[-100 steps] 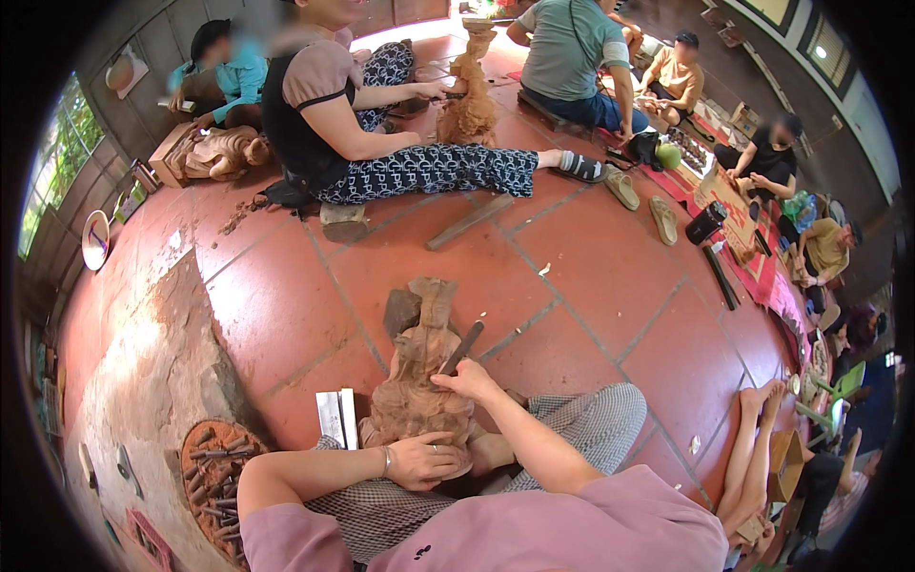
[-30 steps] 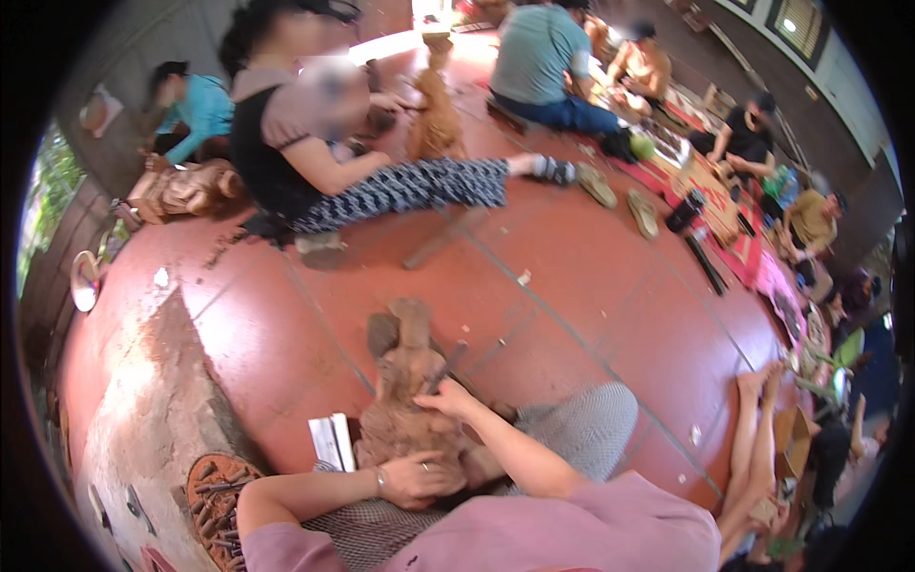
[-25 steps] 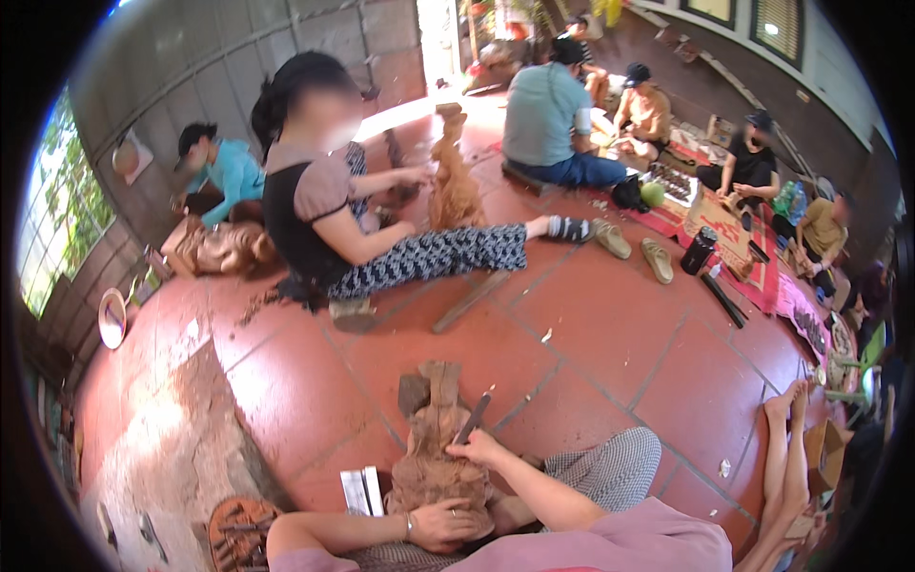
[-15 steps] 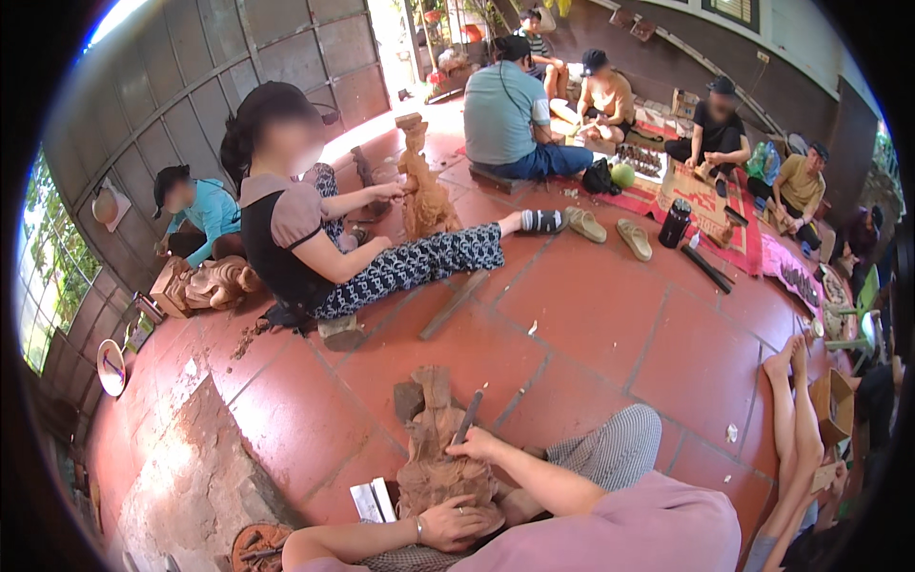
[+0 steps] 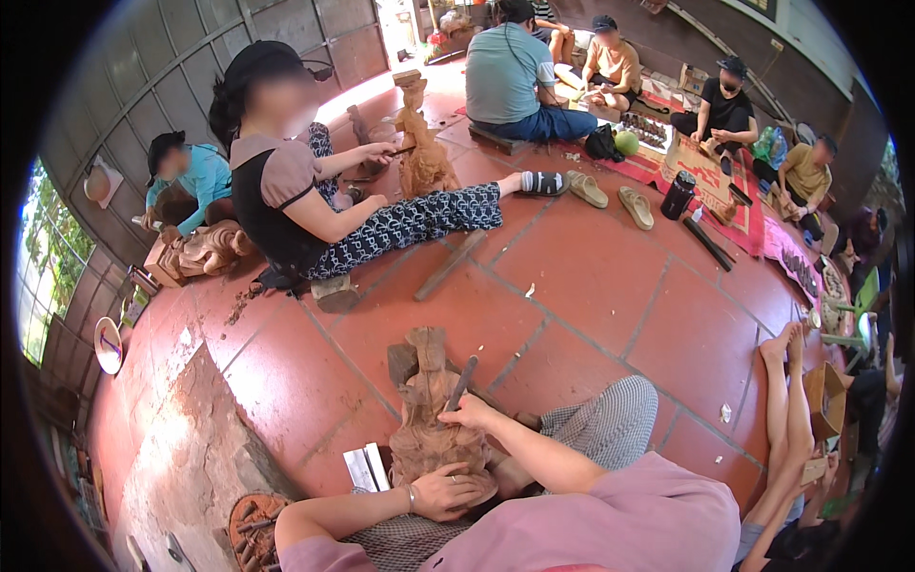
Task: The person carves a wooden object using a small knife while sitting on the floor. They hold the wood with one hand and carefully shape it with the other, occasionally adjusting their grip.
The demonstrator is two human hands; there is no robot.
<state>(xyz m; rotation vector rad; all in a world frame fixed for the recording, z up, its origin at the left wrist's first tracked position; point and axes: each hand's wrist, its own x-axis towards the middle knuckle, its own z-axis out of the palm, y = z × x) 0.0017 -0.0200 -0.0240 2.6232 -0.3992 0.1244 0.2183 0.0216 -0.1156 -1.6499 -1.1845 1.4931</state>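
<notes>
Left hand (image 5: 446,493) lies spread, fingers loose, on the lower end of a carved brown wooden figure (image 5: 427,440) close in front, right hand (image 5: 467,417) gripping a slim dark rod-shaped tool (image 5: 461,381) — broad form cut, smoothing apparently left, though fine detail is unclear.

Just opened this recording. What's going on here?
Someone seated low has a carved wooden figure in front of them. Their left hand lies on its near end, while the right hand holds a dark, slim tool against or just over its middle; contact is hard to tell. A round tray of tools sits to their left. Ahead, a co-worker holds a tool at another carving.
</notes>
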